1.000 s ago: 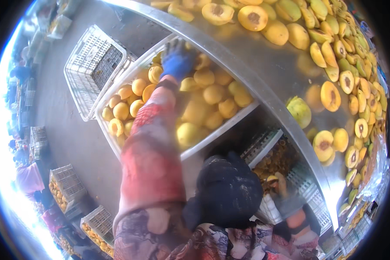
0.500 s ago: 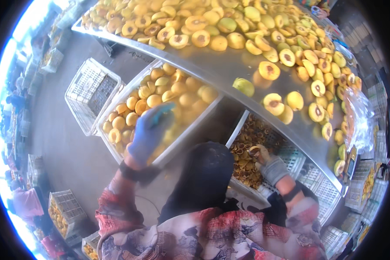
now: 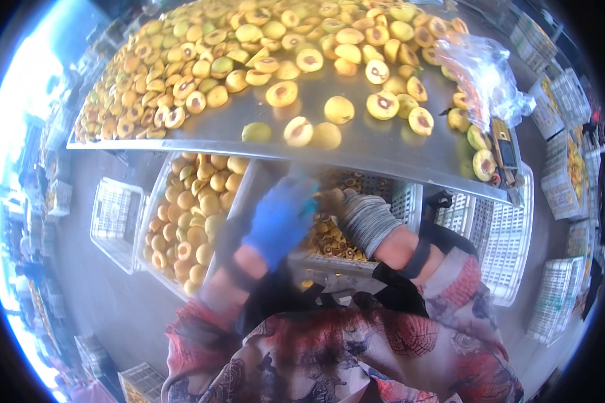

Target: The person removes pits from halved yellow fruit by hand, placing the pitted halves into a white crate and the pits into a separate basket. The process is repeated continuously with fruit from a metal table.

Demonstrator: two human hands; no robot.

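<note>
My left hand (image 3: 273, 220), in a blue glove with teal fingertips, is raised over the gap between two crates. Its fingers are blurred, and whatever they touch is hidden. Right beside them is my right hand (image 3: 364, 218), in a grey knitted glove, with fingers curled around something I cannot make out. Below both hands lies a crate of brown pit pieces (image 3: 335, 243). To the left stands a crate of yellow peach halves (image 3: 189, 221). Beyond my hands, more halved yellow peaches (image 3: 281, 94), several with brown centres, lie on a metal table (image 3: 208, 138).
The table's raised metal edge (image 3: 356, 168) runs across in front of me. A clear plastic bag (image 3: 484, 77) and a small dark device (image 3: 505, 146) lie at its right end. White crates stand left (image 3: 117, 211) and right (image 3: 507, 235) on the floor.
My left hand has moved right, from above the peach crate to my right hand. My right hand has moved up and left. The view has turned.
</note>
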